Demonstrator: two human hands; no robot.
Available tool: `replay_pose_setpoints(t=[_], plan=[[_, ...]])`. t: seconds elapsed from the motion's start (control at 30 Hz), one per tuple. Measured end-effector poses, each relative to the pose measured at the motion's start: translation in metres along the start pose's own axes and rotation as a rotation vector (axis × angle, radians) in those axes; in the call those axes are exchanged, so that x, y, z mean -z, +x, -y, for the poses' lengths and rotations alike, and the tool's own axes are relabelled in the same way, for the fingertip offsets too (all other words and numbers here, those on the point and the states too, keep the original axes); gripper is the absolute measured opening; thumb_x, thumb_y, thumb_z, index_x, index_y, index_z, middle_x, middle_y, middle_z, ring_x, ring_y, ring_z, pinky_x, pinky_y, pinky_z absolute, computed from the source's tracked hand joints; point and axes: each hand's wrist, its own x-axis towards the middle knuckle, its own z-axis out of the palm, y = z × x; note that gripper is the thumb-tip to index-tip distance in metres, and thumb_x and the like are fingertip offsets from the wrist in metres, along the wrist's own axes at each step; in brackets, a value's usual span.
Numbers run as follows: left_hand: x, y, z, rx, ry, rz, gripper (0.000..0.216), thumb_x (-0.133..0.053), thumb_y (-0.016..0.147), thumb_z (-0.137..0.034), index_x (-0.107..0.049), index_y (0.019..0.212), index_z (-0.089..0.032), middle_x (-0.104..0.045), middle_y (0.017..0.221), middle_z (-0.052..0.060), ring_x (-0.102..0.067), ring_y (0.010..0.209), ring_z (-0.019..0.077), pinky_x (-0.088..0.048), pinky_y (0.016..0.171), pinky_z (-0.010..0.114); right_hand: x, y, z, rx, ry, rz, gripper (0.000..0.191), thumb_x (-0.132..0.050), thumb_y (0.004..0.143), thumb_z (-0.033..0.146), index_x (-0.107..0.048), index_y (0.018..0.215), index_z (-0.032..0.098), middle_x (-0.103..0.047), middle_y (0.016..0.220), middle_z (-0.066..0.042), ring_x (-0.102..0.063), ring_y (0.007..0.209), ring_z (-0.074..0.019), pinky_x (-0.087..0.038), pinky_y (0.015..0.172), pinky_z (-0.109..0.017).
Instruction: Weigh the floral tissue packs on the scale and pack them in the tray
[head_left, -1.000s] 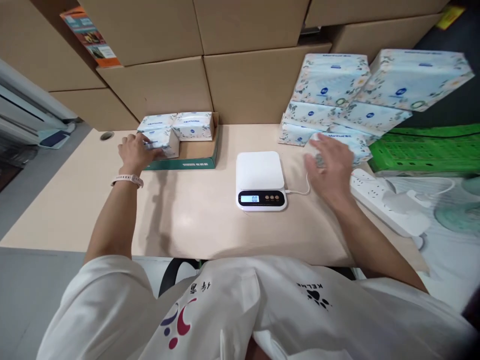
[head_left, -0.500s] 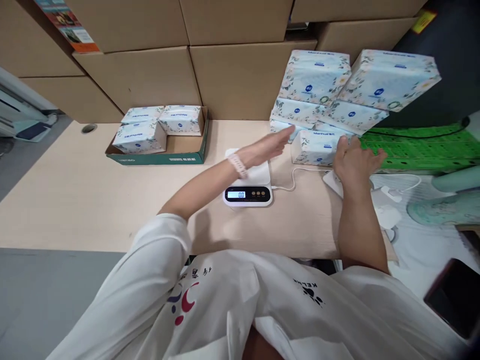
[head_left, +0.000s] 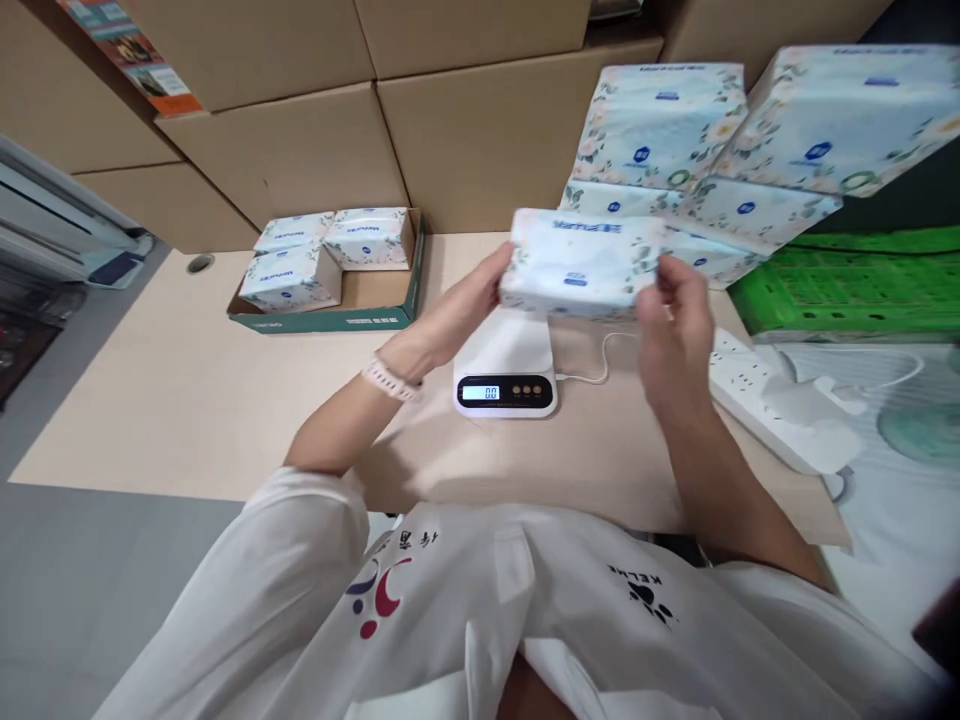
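A floral tissue pack [head_left: 577, 260] is held in the air between my two hands, over the back right of a white digital scale [head_left: 506, 345] whose display reads 0.0. My left hand [head_left: 469, 305] grips the pack's left end. On its right end, the fingers and thumb of my right hand [head_left: 677, 325] are closed. Just behind, several more tissue packs [head_left: 664, 130] stand stacked at the right. To the left, a green-edged cardboard tray [head_left: 405, 305] holds three packs [head_left: 292, 278], with bare cardboard showing at its front right.
Brown cartons [head_left: 487, 140] form a wall along the back of the table [head_left: 150, 400]. A white power strip [head_left: 780, 400] lies at the right edge, near a green plastic crate [head_left: 862, 285]. A white cable [head_left: 606, 360] runs from the scale to the right.
Both hands have closed on a tissue pack from the front of the right stack. They have lifted it and brought it left, over the scale. The view has shifted slightly.
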Motion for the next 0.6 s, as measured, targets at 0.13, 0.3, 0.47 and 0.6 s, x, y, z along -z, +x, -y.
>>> replay_pose_setpoints(t=[0.13, 0.3, 0.47, 0.6], plan=[[0.021, -0.062, -0.029, 0.057, 0.126, -0.022, 0.052, -0.061, 0.109, -0.056, -0.071, 0.148, -0.023, -0.057, 0.171, 0.001, -0.02, 0.175, 0.0361, -0.02, 0.146, 0.053, -0.034, -0.024, 0.013, -0.016, 0.06, 0.2, 0.081, -0.058, 0.092, 0.086, -0.063, 0.15, 0.03, -0.067, 0.137, -0.013, -0.068, 0.127, -0.0295, -0.063, 0.107, -0.051], [0.041, -0.085, -0.003, 0.072, 0.251, -0.046, 0.059, -0.058, 0.106, -0.065, -0.069, 0.151, -0.029, -0.048, 0.177, -0.002, -0.021, 0.176, 0.0325, -0.021, 0.146, 0.051, -0.051, -0.031, 0.005, -0.089, 0.054, 0.316, 0.081, -0.053, 0.093, 0.088, -0.067, 0.147, 0.03, -0.07, 0.137, -0.012, -0.07, 0.124, -0.0296, -0.064, 0.106, -0.052], [0.071, -0.099, 0.018, 0.08, 0.221, -0.387, 0.07, -0.049, 0.108, -0.064, -0.049, 0.167, -0.025, -0.025, 0.188, 0.005, -0.022, 0.176, 0.0257, -0.024, 0.145, 0.047, -0.043, -0.044, 0.005, -0.01, 0.083, 0.142, 0.06, -0.047, 0.106, 0.071, -0.062, 0.151, 0.035, -0.069, 0.149, -0.01, -0.07, 0.13, -0.0281, -0.057, 0.117, -0.056], [0.084, -0.107, 0.035, 0.102, 0.123, -0.465, 0.067, -0.046, 0.108, -0.059, -0.056, 0.161, -0.02, -0.043, 0.18, 0.011, -0.04, 0.17, 0.0271, -0.028, 0.144, 0.044, -0.038, -0.056, -0.003, -0.017, 0.143, -0.057, 0.055, -0.042, 0.107, 0.07, -0.064, 0.145, 0.036, -0.071, 0.143, -0.01, -0.072, 0.124, -0.029, -0.055, 0.117, -0.061]])
